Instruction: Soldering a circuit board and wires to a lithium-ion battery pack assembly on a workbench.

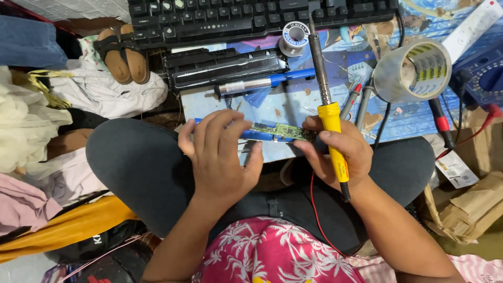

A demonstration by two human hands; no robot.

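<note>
The left hand [220, 157] pinches the near end of a narrow green circuit board [280, 131] held above the lap, at the edge of the low bench [403, 120]. The right hand [338, 152] steadies the far end while its fingers [335, 137] close around a yellow-handled soldering iron [327, 99], tip pointing away. The hot barrel could swing into the clear tape roll [414, 71] or the solder spool [294, 36] with its round blue-and-white label. A white printed tag [456, 169] lies to the right.

Cluttered floor, black keyboard [251, 18], clear tape roll [414, 71], brown sandals [121, 52], heaped clothes [31, 120], crumpled cardboard [471, 209]
</note>
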